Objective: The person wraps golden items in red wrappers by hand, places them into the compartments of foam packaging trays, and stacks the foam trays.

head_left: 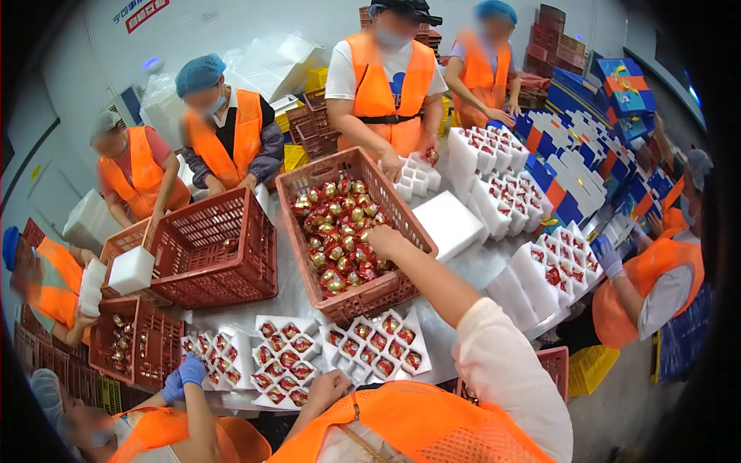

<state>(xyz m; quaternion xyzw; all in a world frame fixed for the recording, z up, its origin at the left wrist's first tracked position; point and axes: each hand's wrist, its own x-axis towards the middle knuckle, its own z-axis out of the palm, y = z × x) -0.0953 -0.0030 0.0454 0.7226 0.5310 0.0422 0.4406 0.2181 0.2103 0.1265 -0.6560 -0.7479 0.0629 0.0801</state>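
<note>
My right hand (384, 241) reaches into a reddish-brown plastic crate (309, 287), its fingers curled among many red-and-gold foil-wrapped balls (330, 248). Whether a ball is between those fingers is hidden. Low in the view, my left hand (330, 387) has its fingers bent at the near left corner of a white foam tray (421, 346). That tray has wrapped balls in most of its cells, with bare cells close to my left hand. Directly left of it lies another foam tray (307, 324), also holding wrapped balls.
A co-worker's gloved hands (185, 373) work at a third tray on the left. Across the steel table (297, 302), another person's hands handle a foam tray (417, 179). Another crate (224, 266) stands left; stacked filled trays (505, 197) and a white foam block (448, 224) stand right.
</note>
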